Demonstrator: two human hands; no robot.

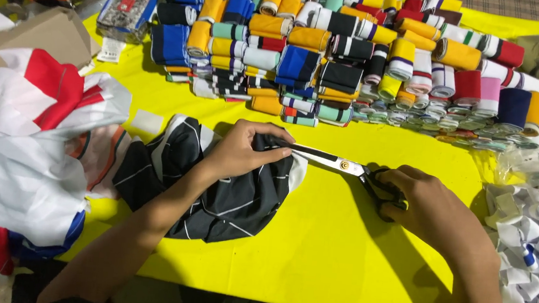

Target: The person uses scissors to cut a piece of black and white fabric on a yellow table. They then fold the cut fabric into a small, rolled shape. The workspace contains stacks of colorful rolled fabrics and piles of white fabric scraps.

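Note:
A black cloth piece with thin white stripes (226, 196) lies on the yellow table (326, 241). My left hand (240, 149) presses down on its upper edge, fingers curled over the fabric. My right hand (424, 207) grips the black handles of a pair of scissors (340, 165). The steel blades point left and reach the cloth just beside my left fingertips.
Many rolled and folded knit bands in yellow, blue, black, red and white (356, 55) are stacked along the far side. A heap of white, red and blue cloth (29, 150) lies at left, white scraps (534, 246) at right, a cardboard box (32, 36) at top left.

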